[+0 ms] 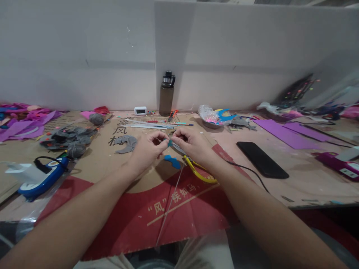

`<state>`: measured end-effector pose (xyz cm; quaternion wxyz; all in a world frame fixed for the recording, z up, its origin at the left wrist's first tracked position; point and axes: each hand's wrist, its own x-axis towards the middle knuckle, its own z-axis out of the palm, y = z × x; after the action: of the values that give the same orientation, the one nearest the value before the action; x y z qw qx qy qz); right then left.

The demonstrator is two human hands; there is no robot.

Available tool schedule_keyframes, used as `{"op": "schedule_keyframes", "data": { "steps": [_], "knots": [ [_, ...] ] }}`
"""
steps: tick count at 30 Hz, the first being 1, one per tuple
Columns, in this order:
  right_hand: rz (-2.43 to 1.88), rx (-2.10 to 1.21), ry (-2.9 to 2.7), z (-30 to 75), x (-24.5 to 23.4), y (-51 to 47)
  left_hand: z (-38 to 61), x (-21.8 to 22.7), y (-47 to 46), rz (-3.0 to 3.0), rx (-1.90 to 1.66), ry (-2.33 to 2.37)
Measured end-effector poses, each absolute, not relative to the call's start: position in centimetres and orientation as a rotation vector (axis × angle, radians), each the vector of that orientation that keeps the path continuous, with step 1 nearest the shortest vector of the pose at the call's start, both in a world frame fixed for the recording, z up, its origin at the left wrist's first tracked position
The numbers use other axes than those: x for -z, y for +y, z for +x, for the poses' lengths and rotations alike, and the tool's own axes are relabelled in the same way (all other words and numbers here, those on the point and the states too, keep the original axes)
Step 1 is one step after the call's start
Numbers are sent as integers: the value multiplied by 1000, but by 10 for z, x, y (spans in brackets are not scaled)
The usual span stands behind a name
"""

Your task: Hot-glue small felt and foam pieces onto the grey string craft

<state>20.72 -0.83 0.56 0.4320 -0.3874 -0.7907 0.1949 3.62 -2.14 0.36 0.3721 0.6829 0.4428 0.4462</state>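
My left hand [150,148] and my right hand [193,144] meet over the cardboard, thumbs and fingertips pinched together. Between them shows a small teal piece [169,143], which looks like felt, gripped from both sides. Just below lies a blue felt cutout [172,161]. Scissors with yellow handles [199,172] rest under my right hand, their blades partly covered by it. A pale thread [171,201] runs from near the scissors down to the cardboard's front edge. Left of my left hand is a grey felt cutout [127,145].
A printed cardboard sheet [117,209] covers the work area. At left are a blue power strip [46,179] and grey yarn balls [76,150]. A bottle [166,99] and a bowl [212,124] stand behind; a black phone [260,158] and purple sheets [286,132] lie right.
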Motion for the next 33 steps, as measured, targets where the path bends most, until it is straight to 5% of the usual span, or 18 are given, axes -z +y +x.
{"op": "schedule_keyframes", "data": {
  "steps": [33],
  "knots": [
    [-1058,-753,-1782,207,-7,-7,33,-3,-13,1491,-991,828]
  ]
}}
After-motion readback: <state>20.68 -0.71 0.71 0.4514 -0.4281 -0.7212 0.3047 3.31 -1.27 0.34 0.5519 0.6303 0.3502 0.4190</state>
